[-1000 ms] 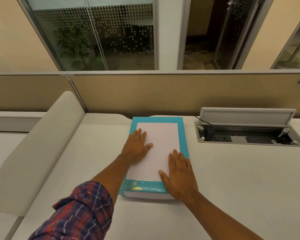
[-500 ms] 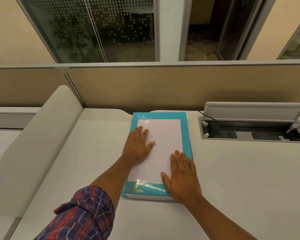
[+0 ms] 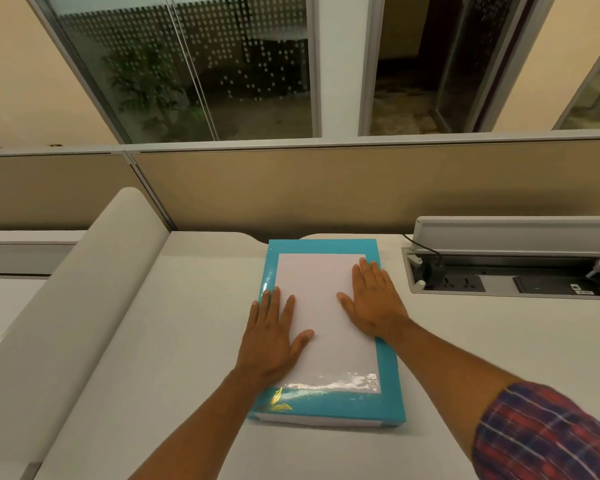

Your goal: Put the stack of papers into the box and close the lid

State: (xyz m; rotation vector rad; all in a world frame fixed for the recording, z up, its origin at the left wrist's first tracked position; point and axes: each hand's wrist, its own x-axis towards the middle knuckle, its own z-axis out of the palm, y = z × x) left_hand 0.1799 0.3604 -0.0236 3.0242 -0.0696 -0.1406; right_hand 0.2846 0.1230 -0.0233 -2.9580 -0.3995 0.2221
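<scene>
Desk (image 3: 465, 358) pale, with an open socket tray (image 3: 510, 277) at right, well apart from the work. Box (image 3: 329, 408) teal, lying flat mid-desk directly ahead of the person, long axis running away from the body, lid (image 3: 390, 362) down and flush; the white panel (image 3: 321, 306) seen through its glossy window is probably the papers, already inside. Left hand (image 3: 272, 341) open, flat, palm down over the lid's left edge, nearer the body. Right hand (image 3: 374, 299) open, flat, palm down near the right edge, further up the box. Neither hand grips anything. Judgement: papers loaded, lid shut, hands pressing it home; both are equally placed to run along the long edges, left covering the near half, right the far half.
</scene>
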